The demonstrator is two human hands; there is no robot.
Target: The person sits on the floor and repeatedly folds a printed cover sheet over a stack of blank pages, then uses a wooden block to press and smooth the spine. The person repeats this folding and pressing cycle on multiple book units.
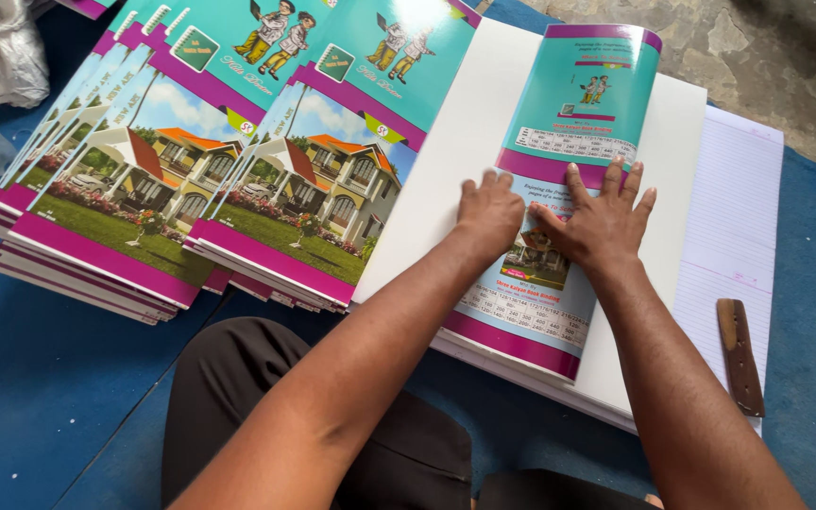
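Observation:
A folded teal and magenta notebook cover (573, 123) lies on a stack of white sheets (455, 151), its far end curling upward. My left hand (488, 212) presses on its left edge with the fingers curled under into a fist. Flat on the cover's middle rests my right hand (602, 222), fingers spread apart. Neither hand holds anything; both push down on the cover.
Two piles of finished notebooks (181, 179) with house pictures sit to the left on a blue mat (40, 378). A lined paper sheet (739, 189) shows at the right under the stack. A brown wooden stick (739, 354) lies beside it. My dark-trousered knees (238, 397) are below.

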